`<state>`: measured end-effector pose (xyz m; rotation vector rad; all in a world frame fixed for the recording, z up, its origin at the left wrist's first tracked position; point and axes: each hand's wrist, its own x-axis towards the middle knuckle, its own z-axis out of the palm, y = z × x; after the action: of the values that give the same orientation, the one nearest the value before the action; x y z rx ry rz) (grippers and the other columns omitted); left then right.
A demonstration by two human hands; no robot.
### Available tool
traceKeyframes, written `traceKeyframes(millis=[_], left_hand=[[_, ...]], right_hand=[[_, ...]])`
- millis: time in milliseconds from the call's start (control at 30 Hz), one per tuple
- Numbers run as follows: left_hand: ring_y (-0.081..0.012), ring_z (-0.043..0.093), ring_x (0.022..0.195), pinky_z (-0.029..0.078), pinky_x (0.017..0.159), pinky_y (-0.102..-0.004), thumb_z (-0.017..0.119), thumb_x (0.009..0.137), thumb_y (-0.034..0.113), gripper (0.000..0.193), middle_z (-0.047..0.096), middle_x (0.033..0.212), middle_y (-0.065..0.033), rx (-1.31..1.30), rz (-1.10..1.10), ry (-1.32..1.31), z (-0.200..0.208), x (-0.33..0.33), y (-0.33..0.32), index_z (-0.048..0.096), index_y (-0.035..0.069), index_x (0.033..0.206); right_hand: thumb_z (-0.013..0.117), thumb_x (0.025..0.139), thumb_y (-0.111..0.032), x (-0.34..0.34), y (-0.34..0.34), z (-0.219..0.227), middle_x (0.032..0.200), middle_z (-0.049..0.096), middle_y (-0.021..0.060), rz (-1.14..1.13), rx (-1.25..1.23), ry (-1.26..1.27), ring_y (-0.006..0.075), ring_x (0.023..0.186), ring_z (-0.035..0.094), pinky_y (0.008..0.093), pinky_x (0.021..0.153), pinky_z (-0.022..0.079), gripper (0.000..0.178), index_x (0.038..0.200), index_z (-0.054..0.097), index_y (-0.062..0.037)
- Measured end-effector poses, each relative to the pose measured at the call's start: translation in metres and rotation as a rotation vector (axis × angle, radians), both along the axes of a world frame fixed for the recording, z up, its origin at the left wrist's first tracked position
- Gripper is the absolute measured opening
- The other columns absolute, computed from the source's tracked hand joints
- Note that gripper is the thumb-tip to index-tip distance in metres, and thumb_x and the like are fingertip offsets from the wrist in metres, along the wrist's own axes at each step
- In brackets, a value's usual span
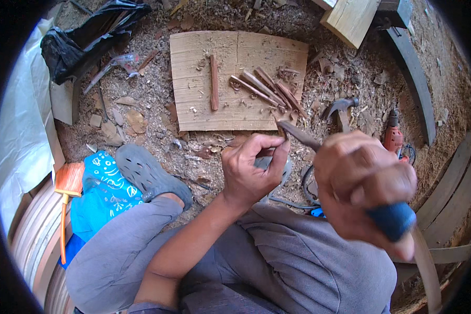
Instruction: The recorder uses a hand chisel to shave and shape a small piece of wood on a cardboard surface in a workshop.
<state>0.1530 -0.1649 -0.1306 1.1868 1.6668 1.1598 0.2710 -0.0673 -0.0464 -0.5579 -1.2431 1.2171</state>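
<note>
My left hand (254, 165) pinches a small reddish-brown wood stick (286, 132) between thumb and forefinger, just off the near edge of a flat wooden board (204, 118). In my right hand (363, 183), slightly blurred, is a knife whose dark blade (301, 137) touches or nearly touches the stick's upper end. The knife's blue handle end (395, 221) sticks out below my fist. On the board, one reddish-brown stick (214, 82) lies alone at the left. Several more sticks (261, 88) lie in a loose bunch at the right, among curled shavings.
A hammer (341, 109) and a red power drill (393, 133) lie right of the board. Wooden beams (353, 21) stand at the upper right. A black plastic bag (83, 47), an orange brush (69, 180) and blue cloth (102, 183) are at the left. Shavings cover the ground.
</note>
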Motion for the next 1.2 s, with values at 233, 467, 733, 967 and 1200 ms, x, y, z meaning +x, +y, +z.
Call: traceKeyframes(millis=[233, 467, 733, 967, 1200], left_hand=[[-0.0175, 0.072, 0.059, 0.055, 0.056, -0.0301, 0.08, 0.088, 0.013, 0.012, 0.072, 0.067, -0.0067, -0.045, -0.046, 0.064, 0.004, -0.005, -0.004, 0.07, 0.006, 0.084], [-0.0157, 0.076, 0.074, 0.061, 0.068, -0.0293, 0.081, 0.089, 0.011, 0.016, 0.076, 0.082, -0.0115, -0.105, -0.067, -0.032, 0.012, -0.002, 0.0, 0.072, -0.002, 0.092], [-0.0161, 0.074, 0.069, 0.06, 0.064, -0.0301, 0.082, 0.088, 0.013, 0.016, 0.075, 0.079, -0.0106, -0.057, -0.09, 0.038, 0.012, -0.003, 0.004, 0.072, 0.0, 0.09], [-0.0175, 0.071, 0.056, 0.053, 0.053, -0.0288, 0.079, 0.089, 0.014, 0.01, 0.071, 0.066, -0.0037, 0.002, -0.022, 0.022, 0.001, -0.002, -0.001, 0.071, 0.008, 0.087], [-0.0198, 0.072, 0.06, 0.056, 0.056, -0.0305, 0.078, 0.09, 0.014, 0.012, 0.072, 0.071, -0.0053, -0.054, -0.068, -0.006, 0.007, -0.004, -0.002, 0.069, 0.007, 0.086]], right_hand=[[0.056, 0.1, -0.063, 0.002, -0.002, 0.005, 0.058, 0.048, 0.0016, 0.015, 0.005, 0.046, 0.013, 0.04, 0.044, 0.0288, 0.035, 0.035, 0.054, 0.089, 0.055, -0.0107], [0.057, 0.101, -0.06, 0.002, -0.005, 0.002, 0.057, 0.048, 0.0017, 0.032, 0.011, 0.072, 0.0145, 0.037, 0.044, 0.0297, 0.033, 0.035, 0.052, 0.088, 0.053, -0.0099], [0.061, 0.098, -0.063, -0.001, -0.006, -0.005, 0.056, 0.047, -0.0009, 0.045, 0.031, -0.009, 0.0125, 0.038, 0.044, 0.028, 0.036, 0.036, 0.055, 0.082, 0.051, -0.011], [0.058, 0.094, -0.073, 0.01, -0.009, -0.015, 0.057, 0.047, 0.0008, -0.017, -0.072, -0.007, 0.0124, 0.04, 0.042, 0.0268, 0.038, 0.03, 0.064, 0.073, 0.051, -0.0126], [0.058, 0.091, -0.076, -0.004, -0.01, -0.033, 0.056, 0.044, -0.0009, -0.068, -0.118, 0.017, 0.0109, 0.04, 0.038, 0.027, 0.038, 0.029, 0.064, 0.08, 0.05, -0.0141]])
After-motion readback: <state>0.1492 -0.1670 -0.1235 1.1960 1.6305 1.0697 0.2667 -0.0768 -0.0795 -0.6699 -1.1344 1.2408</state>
